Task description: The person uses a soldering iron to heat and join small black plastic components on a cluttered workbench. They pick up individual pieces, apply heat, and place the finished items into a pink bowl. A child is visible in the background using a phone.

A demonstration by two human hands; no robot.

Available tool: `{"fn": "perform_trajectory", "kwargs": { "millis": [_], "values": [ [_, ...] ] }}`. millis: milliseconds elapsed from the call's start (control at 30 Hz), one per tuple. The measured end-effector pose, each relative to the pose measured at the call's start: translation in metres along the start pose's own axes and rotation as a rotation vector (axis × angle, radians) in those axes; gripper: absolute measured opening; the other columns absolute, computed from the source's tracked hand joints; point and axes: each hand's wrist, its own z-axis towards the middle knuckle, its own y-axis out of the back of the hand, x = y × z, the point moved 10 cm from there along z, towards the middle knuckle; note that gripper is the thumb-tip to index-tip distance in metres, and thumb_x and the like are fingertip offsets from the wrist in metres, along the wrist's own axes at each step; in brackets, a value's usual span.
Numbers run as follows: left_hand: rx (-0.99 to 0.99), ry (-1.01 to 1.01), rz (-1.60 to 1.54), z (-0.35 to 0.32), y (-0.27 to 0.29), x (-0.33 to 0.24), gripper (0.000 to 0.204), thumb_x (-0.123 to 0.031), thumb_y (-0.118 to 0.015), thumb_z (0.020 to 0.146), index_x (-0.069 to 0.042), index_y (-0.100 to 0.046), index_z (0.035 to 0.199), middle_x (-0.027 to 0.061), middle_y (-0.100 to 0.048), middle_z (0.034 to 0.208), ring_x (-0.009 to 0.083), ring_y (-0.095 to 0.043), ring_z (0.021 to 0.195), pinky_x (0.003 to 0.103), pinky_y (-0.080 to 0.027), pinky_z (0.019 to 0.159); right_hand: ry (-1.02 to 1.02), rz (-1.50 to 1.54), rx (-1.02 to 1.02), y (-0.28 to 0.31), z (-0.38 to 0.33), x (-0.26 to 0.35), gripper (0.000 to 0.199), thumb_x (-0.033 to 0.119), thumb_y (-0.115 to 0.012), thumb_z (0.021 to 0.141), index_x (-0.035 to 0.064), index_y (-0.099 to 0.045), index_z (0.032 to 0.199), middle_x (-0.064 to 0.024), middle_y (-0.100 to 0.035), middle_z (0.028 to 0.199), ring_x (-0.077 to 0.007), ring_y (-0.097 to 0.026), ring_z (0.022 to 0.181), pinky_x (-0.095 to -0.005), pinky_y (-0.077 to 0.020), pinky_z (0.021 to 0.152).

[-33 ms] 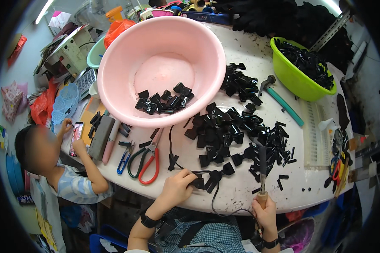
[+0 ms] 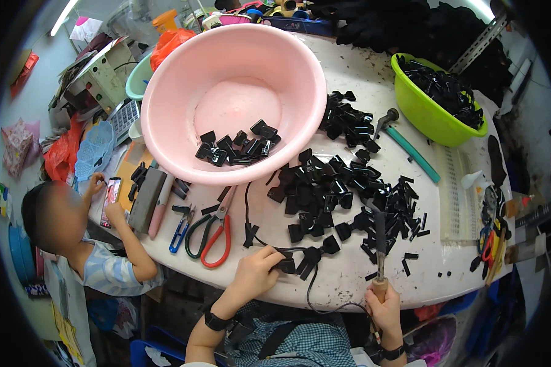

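Observation:
My left hand (image 2: pixel 255 272) rests at the table's near edge, its fingers closed on a glossy black bow (image 2: pixel 286 263). Just right of it lies another black bow (image 2: pixel 315 257) with hanging tails. In my right hand (image 2: pixel 384 307) is a soldering iron (image 2: pixel 380 244), gripped by its wooden handle, with the dark shaft pointing away from me. A black cord (image 2: pixel 310 293) runs from the handle across the table. Beyond my hands spreads a pile of black bows (image 2: pixel 315 189), with small black strips (image 2: pixel 404 211) heaped to its right.
A large pink basin (image 2: pixel 165 140) holds several bows. Scissors (image 2: pixel 217 235), blue snips (image 2: pixel 180 231) and a grey block (image 2: pixel 148 199) lie left. Far right stand a green basin (image 2: pixel 422 116) of black pieces and a teal-handled hammer (image 2: pixel 413 153). Another person (image 2: pixel 113 263) holds a phone at left.

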Motion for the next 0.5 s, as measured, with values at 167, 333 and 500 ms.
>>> {"fn": "perform_trajectory", "kwargs": {
  "millis": [167,333,500],
  "values": [
    [-0.076,-0.045,0.078,-0.002,0.007,-0.002,0.021,-0.001,-0.057,0.057,-0.008,-0.059,0.076,0.002,-0.056,0.076,0.0203,-0.057,0.068,0.031,-0.046,0.055,0.016,-0.048,0.008,-0.003,0.001,0.003,0.012,0.008,-0.059,0.075,0.001,-0.05,0.079,-0.0009,-0.05,0.055,-0.0064,-0.046,0.043,-0.0206,-0.036,0.039],
    [-0.089,-0.086,0.117,-0.001,0.009,-0.01,0.021,-0.001,-0.058,0.057,-0.008,-0.058,0.077,0.0019,-0.056,0.077,0.02,-0.057,0.068,0.031,-0.047,0.056,0.026,-0.088,-0.008,-0.001,0.0,0.003,0.011,0.008,-0.059,0.075,0.0017,-0.051,0.078,-0.0005,-0.05,0.055,-0.0058,-0.045,0.043,-0.0207,-0.0352,0.04],
    [-0.048,-0.008,0.105,-0.001,0.004,-0.004,0.023,-0.001,-0.057,0.058,-0.007,-0.055,0.081,0.0042,-0.056,0.078,0.0233,-0.057,0.068,0.034,-0.046,0.055,0.052,-0.166,-0.009,0.001,0.002,0.003,0.014,0.011,-0.061,0.073,0.0015,-0.052,0.078,-0.0026,-0.053,0.057,-0.0082,-0.049,0.048,-0.0228,-0.0392,0.045]
  ]
}}
